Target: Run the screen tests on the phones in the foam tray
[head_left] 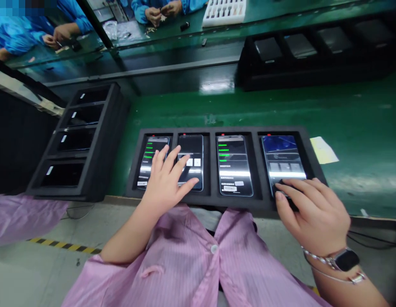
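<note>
Left hand is resting spread across two smartphones in the black foam tray at twelve o'clock; right hand is resting curled on the rightmost smartphone (pressure there could be tipping it from its slot).

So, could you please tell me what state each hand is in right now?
Left hand: open, fingers spread on the second phone from the left, holding nothing.
Right hand: curled over the rightmost phone; cannot tell if gripping.

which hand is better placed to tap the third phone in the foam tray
Left, probably. The left hand lies spread over the second phone, its thumb ending close to the third phone. The right hand rests on the fourth phone, its fingertips slightly farther away.
</note>
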Demonstrator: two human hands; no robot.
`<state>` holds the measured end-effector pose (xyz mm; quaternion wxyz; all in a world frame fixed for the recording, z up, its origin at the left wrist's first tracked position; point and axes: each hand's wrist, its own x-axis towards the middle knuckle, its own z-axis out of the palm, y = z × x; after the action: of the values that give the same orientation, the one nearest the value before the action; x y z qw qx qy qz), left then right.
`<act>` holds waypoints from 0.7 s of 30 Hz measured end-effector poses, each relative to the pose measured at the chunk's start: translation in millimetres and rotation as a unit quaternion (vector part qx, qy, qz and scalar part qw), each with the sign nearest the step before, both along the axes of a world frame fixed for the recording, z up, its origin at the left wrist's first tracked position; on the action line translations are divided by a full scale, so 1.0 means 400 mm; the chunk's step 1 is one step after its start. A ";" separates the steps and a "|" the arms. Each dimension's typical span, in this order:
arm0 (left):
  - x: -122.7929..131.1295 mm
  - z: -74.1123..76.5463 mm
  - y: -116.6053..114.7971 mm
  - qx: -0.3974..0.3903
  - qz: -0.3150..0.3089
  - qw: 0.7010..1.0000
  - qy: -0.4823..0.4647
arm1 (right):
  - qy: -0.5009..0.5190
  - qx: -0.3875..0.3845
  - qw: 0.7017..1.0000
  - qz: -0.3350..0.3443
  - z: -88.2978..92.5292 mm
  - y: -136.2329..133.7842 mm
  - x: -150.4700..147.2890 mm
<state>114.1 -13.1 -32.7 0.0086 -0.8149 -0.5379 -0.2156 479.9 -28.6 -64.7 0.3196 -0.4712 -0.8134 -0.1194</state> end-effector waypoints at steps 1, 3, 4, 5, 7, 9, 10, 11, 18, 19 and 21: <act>0.001 -0.006 0.005 -0.010 0.005 1.000 0.000 | 0.001 -0.010 1.000 -0.001 0.004 -0.003 -0.001; 0.003 -0.018 0.009 -0.021 0.013 1.000 -0.003 | 0.008 -0.035 0.999 0.001 0.018 -0.009 -0.004; 0.004 -0.022 0.009 -0.024 0.018 1.000 0.000 | 0.017 -0.046 0.999 0.004 0.027 -0.011 -0.004; 0.005 -0.026 0.009 -0.027 0.020 0.999 0.005 | 0.028 -0.051 0.998 0.006 0.036 -0.011 -0.004; 0.008 -0.027 0.009 -0.042 0.020 0.999 0.020 | 0.048 -0.050 0.998 0.002 0.050 -0.006 -0.003; 0.009 -0.021 0.006 -0.047 0.015 0.999 0.021 | 0.041 -0.042 0.998 -0.012 0.055 0.006 -0.001; 0.005 -0.015 0.003 -0.039 0.014 0.999 0.010 | 0.026 -0.044 0.998 -0.021 0.053 0.013 -0.001; -0.002 -0.007 -0.002 -0.024 0.016 1.000 -0.007 | 0.006 -0.054 0.998 -0.029 0.050 0.020 -0.001; -0.162 0.021 -0.071 0.016 0.120 0.991 -0.049 | 0.027 -0.060 0.997 -0.047 0.030 0.035 -0.013; -0.185 0.011 -0.079 0.004 0.135 0.990 -0.051 | 0.040 -0.044 0.997 -0.050 0.033 0.032 -0.014; -0.216 -0.017 -0.089 -0.028 0.162 0.984 -0.062 | 0.053 -0.029 0.997 -0.046 0.040 0.025 -0.012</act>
<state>27.8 -48.5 -39.3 -0.0129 -0.7018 -0.6682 -0.2465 474.9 -18.8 -48.6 0.3427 -0.5226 -0.7759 -0.0857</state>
